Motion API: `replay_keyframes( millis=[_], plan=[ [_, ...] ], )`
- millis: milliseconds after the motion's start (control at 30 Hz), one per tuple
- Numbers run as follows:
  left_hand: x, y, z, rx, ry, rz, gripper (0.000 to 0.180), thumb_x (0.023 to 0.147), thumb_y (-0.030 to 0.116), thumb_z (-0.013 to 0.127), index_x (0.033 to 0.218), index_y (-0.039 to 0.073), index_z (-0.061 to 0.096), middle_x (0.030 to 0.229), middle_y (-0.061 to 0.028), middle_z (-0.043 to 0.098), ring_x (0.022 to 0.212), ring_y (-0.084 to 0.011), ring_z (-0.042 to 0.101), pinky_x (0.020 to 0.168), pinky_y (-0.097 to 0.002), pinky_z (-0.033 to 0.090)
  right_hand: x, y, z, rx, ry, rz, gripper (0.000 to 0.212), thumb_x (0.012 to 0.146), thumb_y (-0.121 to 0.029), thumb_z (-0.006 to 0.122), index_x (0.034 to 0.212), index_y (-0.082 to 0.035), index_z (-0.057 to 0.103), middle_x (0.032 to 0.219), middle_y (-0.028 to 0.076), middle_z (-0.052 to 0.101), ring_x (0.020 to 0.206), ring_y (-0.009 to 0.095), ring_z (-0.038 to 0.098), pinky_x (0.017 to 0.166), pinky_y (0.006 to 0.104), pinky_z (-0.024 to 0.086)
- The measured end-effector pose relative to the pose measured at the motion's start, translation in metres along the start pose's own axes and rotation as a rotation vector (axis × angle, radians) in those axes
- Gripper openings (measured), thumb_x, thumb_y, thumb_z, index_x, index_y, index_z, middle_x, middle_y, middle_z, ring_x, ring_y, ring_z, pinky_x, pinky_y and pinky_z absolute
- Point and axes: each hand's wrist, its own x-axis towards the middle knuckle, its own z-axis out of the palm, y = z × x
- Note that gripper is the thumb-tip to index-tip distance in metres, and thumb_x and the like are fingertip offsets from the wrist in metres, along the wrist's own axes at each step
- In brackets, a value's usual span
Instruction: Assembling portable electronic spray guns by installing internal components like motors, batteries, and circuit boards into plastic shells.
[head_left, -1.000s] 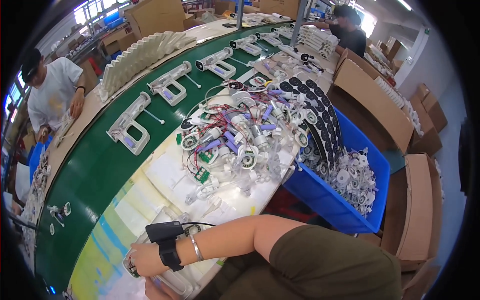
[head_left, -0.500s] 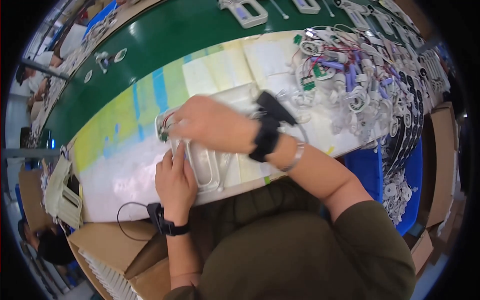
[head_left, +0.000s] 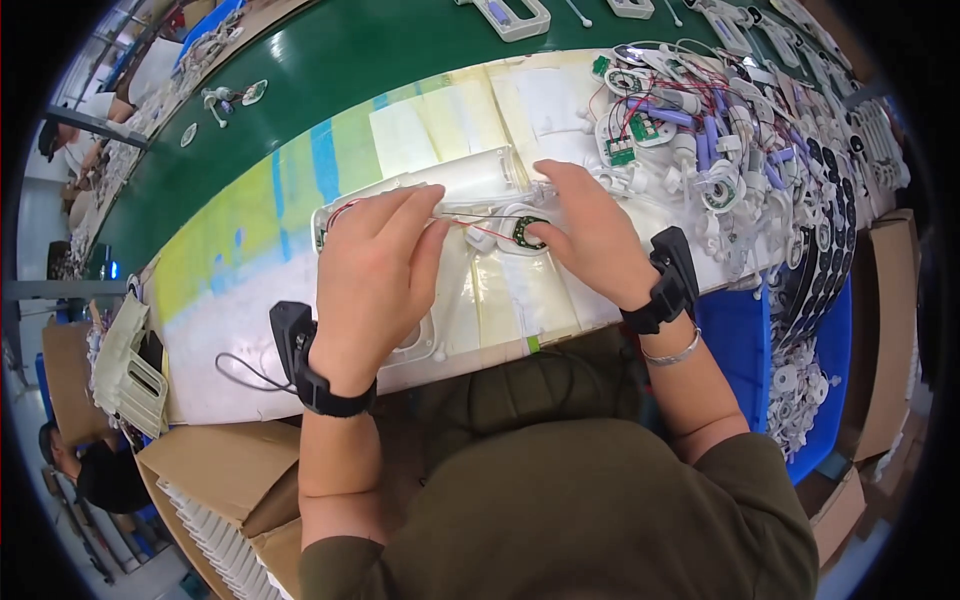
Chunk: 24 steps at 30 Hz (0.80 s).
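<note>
Two hands work: the left hand (head_left: pixel 378 270) curls at thin red-and-black wires (head_left: pixel 468 219), grip unclear; the spread right hand (head_left: pixel 598 238) thumbs a green-ringed, round white plastic disc (head_left: pixel 521 232) above the pale bench (head_left: pixel 250 345). Gentle tension should spare the joints.

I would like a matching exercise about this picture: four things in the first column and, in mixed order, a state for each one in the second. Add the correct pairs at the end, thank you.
Things:
1. Left hand
2. Right hand
3. Plastic bin
4. Cardboard box at the lower left

States:
A. Has its thumb at a round part with a dark ring
B. Contains a row of stacked white pieces
C. Hides part of the white plastic housing
D. Blue, with loose white parts inside

Pairs: 1-C; 2-A; 3-D; 4-B
</note>
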Motion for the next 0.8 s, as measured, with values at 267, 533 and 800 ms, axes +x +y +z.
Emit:
replay_keyframes(
  millis=[267,533,800],
  plan=[
    [0.044,0.004,0.036,-0.127,-0.318,0.091,0.021,0.083,0.011,0.059,0.103,0.003,0.063,0.094,-0.0159,0.064,0.086,-0.0332,0.06,0.074,-0.0367,0.048,-0.019,-0.003,0.016,-0.006,0.109,0.119,0.062,0.072,-0.015,0.072,0.123,-0.003,0.04,0.075,0.013,0.058,0.069,0.032,0.058,0.061,0.0396,0.045],
    [0.068,-0.02,0.058,-0.318,-0.531,-0.03,0.021,0.086,0.01,0.055,0.101,-0.002,0.063,0.087,-0.0149,0.067,0.078,-0.0271,0.064,0.071,-0.0322,0.05,-0.013,-0.014,0.006,0.28,0.31,0.066,0.023,0.076,-0.004,0.064,0.098,-0.005,0.058,0.083,0.011,0.061,0.071,0.028,0.06,0.06,0.0351,0.047],
    [0.073,-0.018,0.045,-0.398,-0.63,-0.078,0.023,0.082,0.014,0.061,0.1,-0.002,0.064,0.084,-0.0146,0.066,0.075,-0.0209,0.064,0.068,-0.0292,0.049,-0.019,-0.056,0.015,0.105,0.149,-0.599,0.022,0.067,-0.005,0.064,0.089,-0.004,0.06,0.09,0.007,0.061,0.074,0.021,0.058,0.066,0.0332,0.047]
  ],
)
